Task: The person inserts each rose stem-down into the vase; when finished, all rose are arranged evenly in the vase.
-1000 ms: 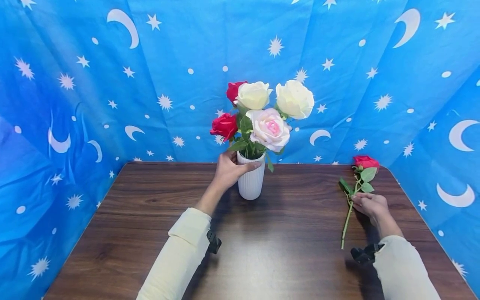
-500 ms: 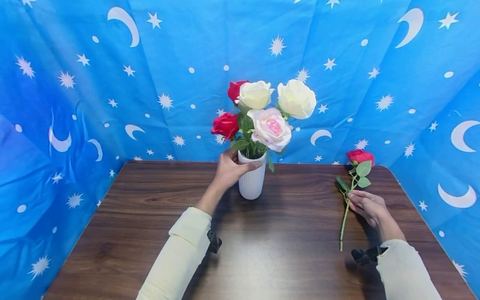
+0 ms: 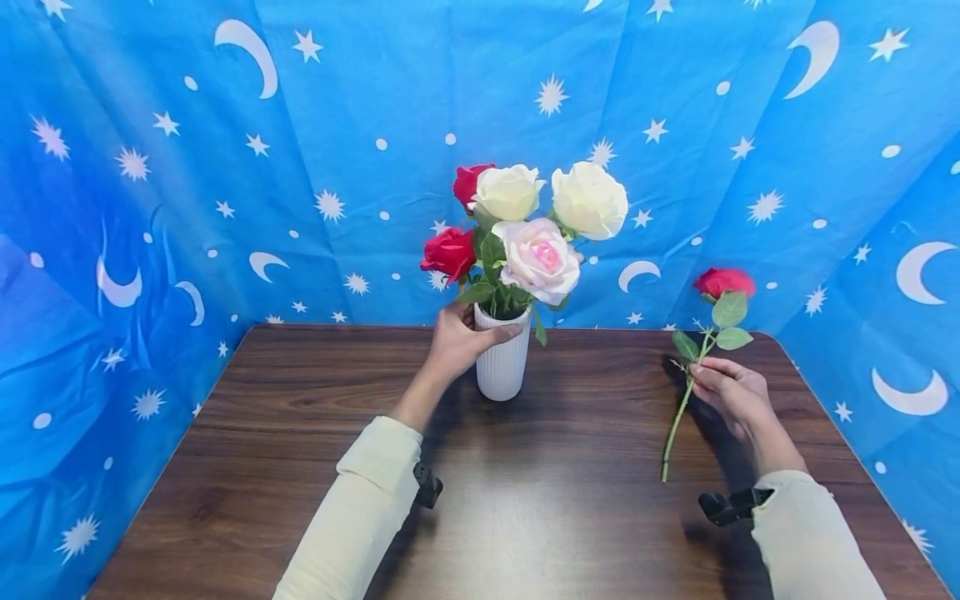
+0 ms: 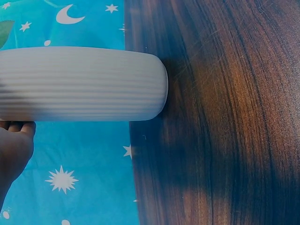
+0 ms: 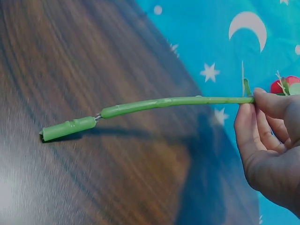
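Observation:
A white ribbed vase (image 3: 501, 367) stands upright on the table, filled with artificial roses. Two cream roses (image 3: 590, 200), a pale pink rose (image 3: 542, 260) and two red roses (image 3: 448, 253) rise from it among green leaves. My left hand (image 3: 463, 340) grips the vase near its rim, thumb across the front; its other fingers are mostly hidden behind. At the right, my right hand (image 3: 733, 396) pinches the green stem of a single red rose (image 3: 724, 282) between thumb and fingers. In the right wrist view the lower stem (image 5: 159, 102) shows a gap with bare wire near its cut end.
The dark wooden table (image 3: 570, 500) reaches back to a blue curtain (image 3: 375, 92) with moons and stars, which also hangs along both sides. Dark wrist cameras (image 3: 427, 485) are strapped at both sleeves.
My right hand has raised the single red rose off the table and shifted slightly left and away, turning it more upright. The left hand and the vase stay in place.

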`<state>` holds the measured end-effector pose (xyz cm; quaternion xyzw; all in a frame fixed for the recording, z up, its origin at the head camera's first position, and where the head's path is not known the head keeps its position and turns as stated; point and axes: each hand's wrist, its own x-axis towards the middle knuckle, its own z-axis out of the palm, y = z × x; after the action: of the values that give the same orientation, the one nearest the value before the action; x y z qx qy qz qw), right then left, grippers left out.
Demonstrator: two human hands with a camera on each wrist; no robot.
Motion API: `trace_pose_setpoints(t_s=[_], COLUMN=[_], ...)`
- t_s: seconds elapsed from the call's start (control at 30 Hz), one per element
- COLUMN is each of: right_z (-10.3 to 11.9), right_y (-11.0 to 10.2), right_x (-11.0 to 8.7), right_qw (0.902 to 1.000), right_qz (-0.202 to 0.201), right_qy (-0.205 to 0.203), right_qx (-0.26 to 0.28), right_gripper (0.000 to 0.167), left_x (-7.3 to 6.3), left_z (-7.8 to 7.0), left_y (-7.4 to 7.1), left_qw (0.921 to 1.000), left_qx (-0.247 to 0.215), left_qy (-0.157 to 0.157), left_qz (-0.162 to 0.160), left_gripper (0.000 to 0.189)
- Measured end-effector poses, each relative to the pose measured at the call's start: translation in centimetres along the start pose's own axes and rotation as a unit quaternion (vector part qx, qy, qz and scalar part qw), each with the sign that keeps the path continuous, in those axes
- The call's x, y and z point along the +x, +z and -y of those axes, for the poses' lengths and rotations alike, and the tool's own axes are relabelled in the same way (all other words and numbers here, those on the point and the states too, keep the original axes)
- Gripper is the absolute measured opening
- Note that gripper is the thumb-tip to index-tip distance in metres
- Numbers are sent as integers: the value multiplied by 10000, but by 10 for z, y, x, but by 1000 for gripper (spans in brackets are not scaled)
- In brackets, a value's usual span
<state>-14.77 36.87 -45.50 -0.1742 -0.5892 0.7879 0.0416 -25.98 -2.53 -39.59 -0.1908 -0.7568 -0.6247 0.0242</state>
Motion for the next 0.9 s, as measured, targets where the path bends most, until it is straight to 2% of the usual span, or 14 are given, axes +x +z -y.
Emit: trace_pose_setpoints(t_s=[0.17, 0.4, 0.5, 0.9], right_z=[11, 26, 31, 48], right_y=[16, 40, 49, 79], right_x=[-4, -11, -12, -21], right_qw=[9991, 9954, 9935, 9765], right_qz=[130, 181, 194, 405], right_qy=[-403, -894, -1089, -2116], right_qx=[42, -285, -268, 14], right_gripper=[23, 20, 20, 22], left_x=[0, 0, 0, 0], left_z=[0, 1, 0, 0], left_y=[0, 0, 0, 1], left_qw=[10000, 10000, 10000, 10000], left_qx=[-82, -5, 23, 50], left_qy=[-8, 6, 13, -26], left_qz=[2, 16, 27, 18], left_gripper=[63, 63, 64, 63])
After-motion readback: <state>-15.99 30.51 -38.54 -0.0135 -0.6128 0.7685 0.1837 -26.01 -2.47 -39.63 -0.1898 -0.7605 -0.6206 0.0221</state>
